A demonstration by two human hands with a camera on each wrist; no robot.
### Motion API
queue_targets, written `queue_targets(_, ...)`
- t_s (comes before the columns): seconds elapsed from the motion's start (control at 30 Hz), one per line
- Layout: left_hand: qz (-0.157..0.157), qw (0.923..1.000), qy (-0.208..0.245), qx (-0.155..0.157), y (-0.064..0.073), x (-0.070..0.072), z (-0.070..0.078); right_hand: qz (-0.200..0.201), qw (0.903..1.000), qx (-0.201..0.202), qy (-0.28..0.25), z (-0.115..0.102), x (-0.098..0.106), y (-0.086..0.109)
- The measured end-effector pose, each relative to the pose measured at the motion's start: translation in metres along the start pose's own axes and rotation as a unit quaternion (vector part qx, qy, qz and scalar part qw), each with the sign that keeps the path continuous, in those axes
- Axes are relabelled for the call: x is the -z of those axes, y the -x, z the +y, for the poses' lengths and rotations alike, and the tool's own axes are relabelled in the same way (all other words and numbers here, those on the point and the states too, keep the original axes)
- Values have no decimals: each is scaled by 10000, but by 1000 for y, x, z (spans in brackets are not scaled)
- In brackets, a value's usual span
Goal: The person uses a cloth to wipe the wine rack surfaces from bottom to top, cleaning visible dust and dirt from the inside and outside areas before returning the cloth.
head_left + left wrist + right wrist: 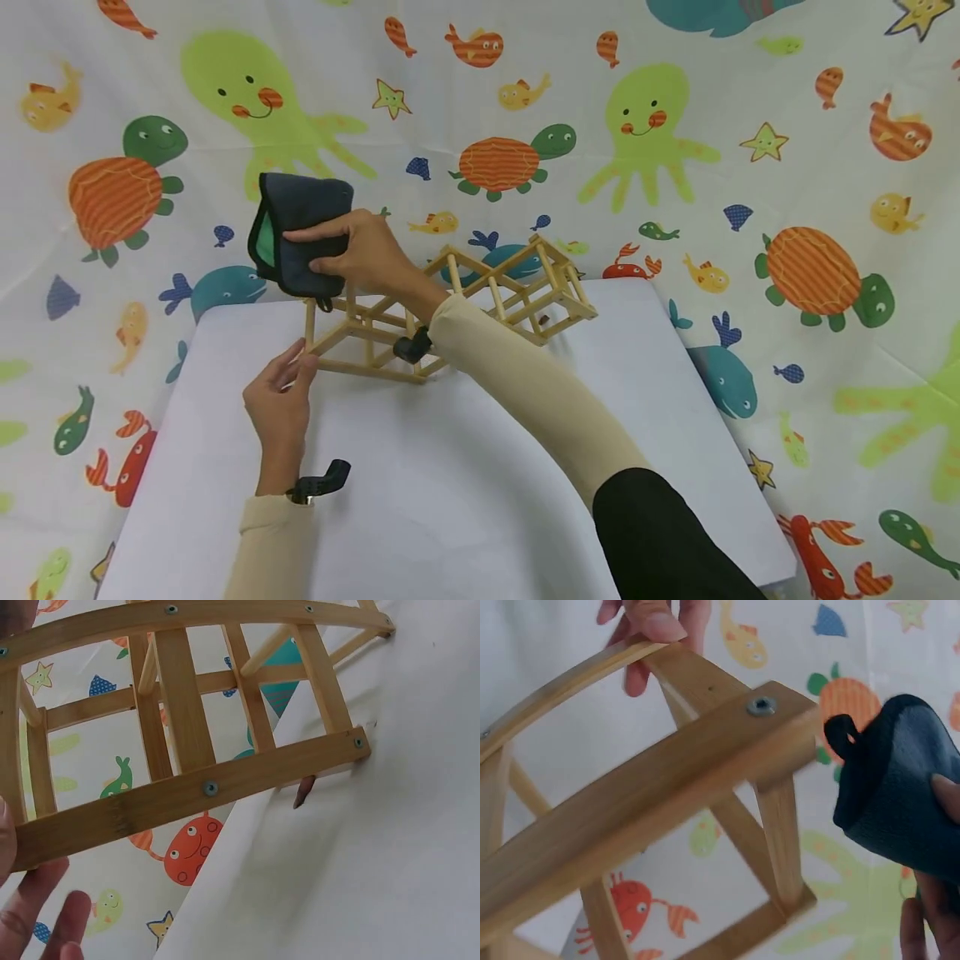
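Observation:
A light wooden folding rack (367, 371) made of slats and round dowels stands at the back of the table, one end tilted up at the left. My left hand (281, 400) grips that near left corner, thumb on one side of the slat and fingers on the other, as the right wrist view of the left hand (656, 622) also shows. Above the same end, my right hand (367, 250) pinches a folded dark blue-grey cleaning cloth (307, 200) with black edging, a green inside and a small hanging loop. In the right wrist view the cloth (907, 787) is apart from the wood.
A white tabletop (450, 483) lies under the rack and forearms. Behind and around it hangs a curtain (435, 75) printed with sea animals. Black wrist cameras sit on both wrists. A small brown piece (304, 791) shows beneath the rack's far end.

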State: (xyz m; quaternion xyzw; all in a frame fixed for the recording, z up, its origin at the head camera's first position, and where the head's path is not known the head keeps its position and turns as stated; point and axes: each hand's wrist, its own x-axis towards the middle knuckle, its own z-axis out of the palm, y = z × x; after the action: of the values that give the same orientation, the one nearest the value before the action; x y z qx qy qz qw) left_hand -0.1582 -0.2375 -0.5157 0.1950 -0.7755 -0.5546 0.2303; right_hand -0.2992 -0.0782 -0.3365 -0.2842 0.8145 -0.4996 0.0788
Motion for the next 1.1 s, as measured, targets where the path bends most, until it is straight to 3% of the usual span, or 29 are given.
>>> queue_targets(0.07, -40, 9993, 380, 44, 2, -3, -5, -341, 9971, -167, 661, 1, -9, -7)
queue_targets(0.13, -42, 9977, 679, 60, 3, -6, -9, -675, 9861, -244, 1502, 5, -16, -12)
queue_targets(0.3, -78, 9950, 959, 276, 10, -12, -13, -1326, 9324, -244, 3354, 21, -27, -17)
queue_targets(0.4, -94, 9935, 1037, 465, 13, -14, -14, -1552, 9024, -111, 4019, 29, -30, -16)
queue_targets(0.5, -89, 9921, 1135, 521, 14, -15, -14, -1633, 8859, 0, 4342, 33, -34, -18)
queue_targets(0.57, -89, 9904, 1290, 495, 15, -16, -13, -1543, 8806, 66, 4480, 34, -36, -19)
queue_targets(0.67, -93, 9867, 1545, 488, 14, -17, -11, -1123, 8833, 195, 4547, 40, -38, -17)
queue_targets(0.77, -114, 9851, 1638, 502, 13, -17, -9, -293, 9000, 487, 4322, 49, -38, -12)
queue_targets(0.87, -133, 9855, 1614, 496, 13, -17, -8, 741, 9219, 831, 3711, 54, -34, -9)
queue_targets(0.93, -133, 9870, 1537, 446, 12, -16, -7, 1061, 9339, 979, 3273, 52, -30, -10)
queue_targets(1.0, -122, 9883, 1471, 376, 11, -15, -6, 911, 9436, 1002, 3022, 48, -27, -14)
queue_targets(1.03, -112, 9883, 1478, 359, 11, -14, -5, 642, 9467, 964, 3004, 45, -25, -16)
queue_targets(1.1, -93, 9887, 1463, 305, 11, -13, -4, -135, 9423, 826, 3242, 43, -24, -18)
